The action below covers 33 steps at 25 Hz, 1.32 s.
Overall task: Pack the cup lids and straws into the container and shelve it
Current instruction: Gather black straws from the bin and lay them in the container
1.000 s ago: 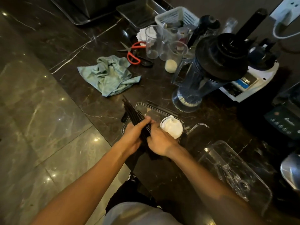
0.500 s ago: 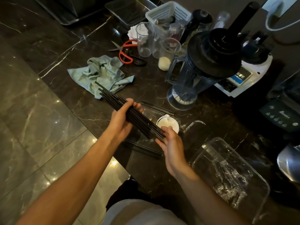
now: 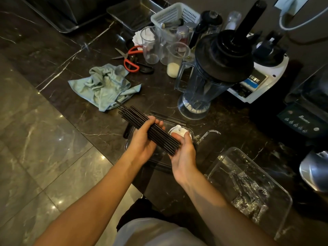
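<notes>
A bundle of black straws [image 3: 136,115] lies slanted across both hands, above a clear flat container [image 3: 128,139] at the counter's front edge. My left hand [image 3: 142,139] grips the bundle's middle with fingers curled over it. My right hand [image 3: 182,153] is palm up, and its flat palm butts against the bundle's near ends. White cup lids [image 3: 178,131] sit stacked inside the container, partly hidden by my right hand. A second clear container [image 3: 266,176] stands to the right with crinkled plastic wrap [image 3: 248,197] in it.
A blender jug [image 3: 211,75] stands just behind the container. Behind it are a white blender base [image 3: 260,80], measuring cups [image 3: 174,59], a white basket [image 3: 174,13] and red-handled scissors [image 3: 130,59]. A teal cloth [image 3: 104,84] lies left. The counter edge drops to tiled floor [image 3: 35,148].
The straw bundle came up off the container area and is now held slanted in the air. My right hand opened and moved to the bundle's near ends.
</notes>
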### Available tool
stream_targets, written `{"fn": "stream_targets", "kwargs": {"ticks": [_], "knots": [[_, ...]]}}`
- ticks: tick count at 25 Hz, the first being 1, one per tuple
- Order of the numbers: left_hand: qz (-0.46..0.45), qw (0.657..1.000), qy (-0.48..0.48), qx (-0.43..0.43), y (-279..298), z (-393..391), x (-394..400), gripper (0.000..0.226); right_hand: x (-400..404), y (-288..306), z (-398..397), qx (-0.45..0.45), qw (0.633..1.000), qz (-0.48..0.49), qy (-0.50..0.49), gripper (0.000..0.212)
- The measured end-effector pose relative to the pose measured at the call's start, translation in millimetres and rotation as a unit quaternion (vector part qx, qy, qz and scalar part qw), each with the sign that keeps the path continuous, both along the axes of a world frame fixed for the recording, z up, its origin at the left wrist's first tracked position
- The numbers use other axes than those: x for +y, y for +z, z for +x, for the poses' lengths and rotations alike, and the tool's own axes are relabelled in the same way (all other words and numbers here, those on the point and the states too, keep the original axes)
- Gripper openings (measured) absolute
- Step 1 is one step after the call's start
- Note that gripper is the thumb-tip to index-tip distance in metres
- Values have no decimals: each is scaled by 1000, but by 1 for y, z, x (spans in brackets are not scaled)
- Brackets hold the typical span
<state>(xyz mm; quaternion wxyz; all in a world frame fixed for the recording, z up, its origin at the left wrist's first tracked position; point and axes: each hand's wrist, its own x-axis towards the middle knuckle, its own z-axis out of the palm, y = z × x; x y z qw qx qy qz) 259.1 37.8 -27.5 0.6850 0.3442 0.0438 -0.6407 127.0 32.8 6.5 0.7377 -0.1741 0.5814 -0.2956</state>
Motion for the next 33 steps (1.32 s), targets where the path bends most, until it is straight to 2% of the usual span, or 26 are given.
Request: {"fn": "stream_targets", "kwargs": {"ticks": [4, 8, 10, 12, 14, 16, 18, 20, 24, 25, 28, 31, 33], "knots": [[-20, 999, -28, 12, 1, -7, 3, 8, -2, 8, 1, -35, 998, 41, -43, 55], [-21, 998, -47, 32, -3, -12, 7, 12, -5, 11, 5, -13, 998, 38, -49, 47], [-23, 998, -45, 30, -3, -12, 8, 9, -6, 10, 4, 15, 1000, 22, 0, 32], [-21, 999, -35, 11, -4, -8, 7, 7, -7, 4, 0, 68, 992, -31, 97, 24], [-5, 999, -35, -23, -2, -2, 4, 12, -12, -1, -7, 76, 976, -89, 182, 24], [-1, 996, -65, -55, -1, 4, 5, 13, -21, -1, -17, 48, 954, -113, 274, 29], [-1, 991, -115, -67, 0, 4, 8, 16, -31, 4, -24, 31, 918, -117, 377, 33], [-1, 983, -166, -73, 1, 1, 10, 19, -36, 7, -24, 29, 895, -84, 437, 36], [1, 974, -203, -99, 5, -3, 14, 52, -29, 5, -22, 0, 893, -38, 448, 35], [2, 974, -205, -100, 3, -1, 15, 52, -26, 5, -22, -8, 895, -39, 445, 33], [-1, 970, -218, -110, 1, 3, 18, 32, -22, 3, -24, -27, 888, -49, 457, 21], [2, 974, -206, -93, 2, 11, 17, 32, -21, 1, -27, -44, 883, -46, 464, 16], [0, 982, -164, -92, 8, 22, 11, 32, -22, 1, -31, -54, 882, -40, 466, 18]]}}
